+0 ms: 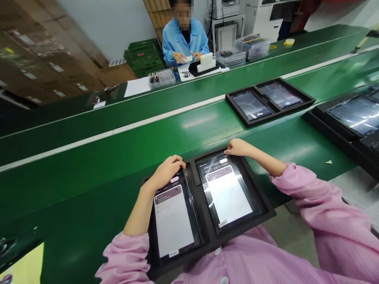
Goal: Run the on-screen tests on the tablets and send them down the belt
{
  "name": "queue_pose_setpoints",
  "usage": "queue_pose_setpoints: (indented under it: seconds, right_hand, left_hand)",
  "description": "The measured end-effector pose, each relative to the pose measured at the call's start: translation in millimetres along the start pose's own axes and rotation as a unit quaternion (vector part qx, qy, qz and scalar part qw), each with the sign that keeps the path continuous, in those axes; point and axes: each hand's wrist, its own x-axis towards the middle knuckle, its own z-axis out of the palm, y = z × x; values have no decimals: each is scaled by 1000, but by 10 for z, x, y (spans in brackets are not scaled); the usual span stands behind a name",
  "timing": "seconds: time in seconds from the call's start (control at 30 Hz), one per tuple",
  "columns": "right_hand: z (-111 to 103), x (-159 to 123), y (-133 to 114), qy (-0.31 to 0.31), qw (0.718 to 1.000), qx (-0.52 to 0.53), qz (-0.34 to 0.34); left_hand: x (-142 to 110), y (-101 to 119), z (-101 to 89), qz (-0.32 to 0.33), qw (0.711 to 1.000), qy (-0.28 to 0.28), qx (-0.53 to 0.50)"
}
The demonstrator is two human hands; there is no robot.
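In front of me a black two-compartment tray (204,221) holds two lit tablets side by side, at the near edge of the green bench. My left hand (169,170) lies over the top end of the left tablet (174,221), its fingers curled onto the top right corner. At the upper right corner of the right tablet (229,197), my right hand (238,148) is closed, with thumb and forefinger pinched at the edge. Each screen shows a pale page under a mauve banner, and a small white label sits at its lower end. Shiny film shows around the tablets.
Further up the green bench (133,134) lies another black tray (247,123) with two dark tablets. More trays with tablets (357,114) sit at the right. Across the bench a person in blue (185,43) handles a small white item. A yellow sheet (26,264) is at lower left.
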Motion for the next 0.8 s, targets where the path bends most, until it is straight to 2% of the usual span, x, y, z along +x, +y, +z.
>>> queue_pose_setpoints:
  seconds: [0.13,0.37,0.57,0.8]
  right_hand:
    - [-160,90,16,-68,998,16,-10]
    - [-296,172,-133,-150,988,-34,-22]
    - [-314,147,-164,-147,988,-36,-29]
    - [-302,110,-125,-141,989,-31,-29]
  left_hand:
    - [-30,-119,-50,27,996,-18,-86]
    - [-64,-264,-84,43,995,-57,-72]
    - [-73,-330,-78,77,995,-43,-35]
    - [-74,-408,3,49,996,-33,-63]
